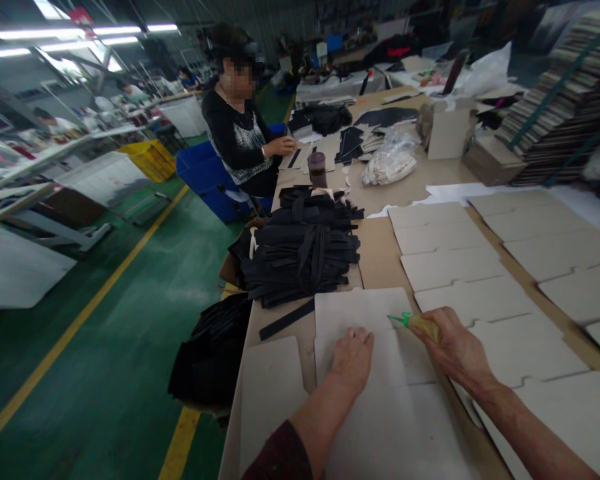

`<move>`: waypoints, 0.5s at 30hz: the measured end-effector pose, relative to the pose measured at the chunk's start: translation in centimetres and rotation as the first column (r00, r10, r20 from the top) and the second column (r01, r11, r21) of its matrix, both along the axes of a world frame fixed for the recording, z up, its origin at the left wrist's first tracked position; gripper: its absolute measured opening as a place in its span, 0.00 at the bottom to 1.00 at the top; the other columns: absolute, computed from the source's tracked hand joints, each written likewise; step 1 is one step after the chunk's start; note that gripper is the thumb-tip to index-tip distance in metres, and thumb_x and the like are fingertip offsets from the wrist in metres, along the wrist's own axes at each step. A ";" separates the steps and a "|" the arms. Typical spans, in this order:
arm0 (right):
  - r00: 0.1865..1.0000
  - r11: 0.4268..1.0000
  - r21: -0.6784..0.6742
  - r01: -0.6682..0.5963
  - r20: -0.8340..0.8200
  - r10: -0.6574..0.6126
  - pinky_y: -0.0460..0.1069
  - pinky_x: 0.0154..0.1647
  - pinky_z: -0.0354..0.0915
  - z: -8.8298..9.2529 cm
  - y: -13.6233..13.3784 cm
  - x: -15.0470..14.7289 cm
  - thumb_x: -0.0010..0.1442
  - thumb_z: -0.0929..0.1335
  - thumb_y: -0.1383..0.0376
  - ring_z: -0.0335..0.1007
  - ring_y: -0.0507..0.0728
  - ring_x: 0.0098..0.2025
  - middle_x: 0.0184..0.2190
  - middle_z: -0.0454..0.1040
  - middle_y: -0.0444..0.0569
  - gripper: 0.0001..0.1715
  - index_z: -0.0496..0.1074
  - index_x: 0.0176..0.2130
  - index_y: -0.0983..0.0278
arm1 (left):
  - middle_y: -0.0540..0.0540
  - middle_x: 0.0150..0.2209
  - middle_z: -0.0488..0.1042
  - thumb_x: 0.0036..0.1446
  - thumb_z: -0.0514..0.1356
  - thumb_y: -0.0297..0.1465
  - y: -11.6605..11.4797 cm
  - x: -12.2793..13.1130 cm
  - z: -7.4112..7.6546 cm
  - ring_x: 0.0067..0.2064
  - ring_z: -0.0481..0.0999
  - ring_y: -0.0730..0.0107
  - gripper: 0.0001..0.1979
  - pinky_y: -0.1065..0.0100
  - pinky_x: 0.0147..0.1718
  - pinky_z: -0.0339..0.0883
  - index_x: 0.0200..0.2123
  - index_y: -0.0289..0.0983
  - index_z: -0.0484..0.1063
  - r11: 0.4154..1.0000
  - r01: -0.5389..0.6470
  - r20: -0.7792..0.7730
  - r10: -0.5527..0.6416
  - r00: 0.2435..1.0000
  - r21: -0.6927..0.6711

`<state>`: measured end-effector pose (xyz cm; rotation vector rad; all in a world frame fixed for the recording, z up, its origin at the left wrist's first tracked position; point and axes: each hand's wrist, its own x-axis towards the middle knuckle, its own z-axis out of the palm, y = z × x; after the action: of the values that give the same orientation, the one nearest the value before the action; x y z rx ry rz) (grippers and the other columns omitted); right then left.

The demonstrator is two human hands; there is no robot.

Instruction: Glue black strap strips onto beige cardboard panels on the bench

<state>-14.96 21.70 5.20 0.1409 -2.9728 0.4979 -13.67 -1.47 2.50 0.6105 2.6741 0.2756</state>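
Note:
My left hand lies flat, fingers stretched out, on a pale cardboard panel at the near edge of the long table. My right hand is closed round a small yellowish glue bottle with a green nozzle, whose tip points left over the same panel. Several more pale panels lie in overlapping rows to the right of my hands.
A heap of black strips sits just beyond the panels, and more black pieces hang off the table's left edge. A seated person works further up the table beside a dark cup. Stacked boards fill the far right.

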 end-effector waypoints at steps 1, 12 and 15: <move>1.000 0.999 0.034 -0.019 -0.006 0.020 0.51 0.29 0.65 0.1 0.0 -0.1 0.67 0.59 0.46 0.72 0.58 0.35 0.42 0.70 0.48 0.21 0.68 0.42 0.58 | 0.40 0.54 0.71 0.66 0.46 0.22 0.1 -0.1 0.1 0.54 0.70 0.57 0.21 0.61 0.45 0.74 0.59 0.38 0.67 1.000 0.001 0.004 -0.001 1.000 0.002; 1.000 0.997 0.079 0.001 0.013 -0.003 0.51 0.27 0.64 0.6 1.5 0.5 0.67 0.59 0.46 0.72 0.56 0.32 0.42 0.70 0.47 0.20 0.68 0.42 0.57 | 0.41 0.57 0.69 0.66 0.48 0.23 0.4 0.0 -0.2 0.56 0.68 0.55 0.21 0.61 0.47 0.74 0.60 0.37 0.65 1.000 -0.020 0.023 0.020 1.000 -0.003; 0.999 1.000 -0.012 -0.011 0.033 0.012 0.52 0.29 0.66 0.3 1.2 0.7 0.66 0.60 0.45 0.73 0.57 0.33 0.41 0.71 0.47 0.21 0.68 0.42 0.57 | 0.41 0.57 0.69 0.66 0.49 0.23 0.4 0.0 -0.4 0.56 0.68 0.55 0.22 0.61 0.47 0.74 0.60 0.38 0.65 1.000 -0.026 0.023 0.026 0.999 -0.002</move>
<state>-14.22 22.93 5.54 0.1502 -3.0020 0.5248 -13.68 -1.03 2.14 0.5690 2.6616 0.2858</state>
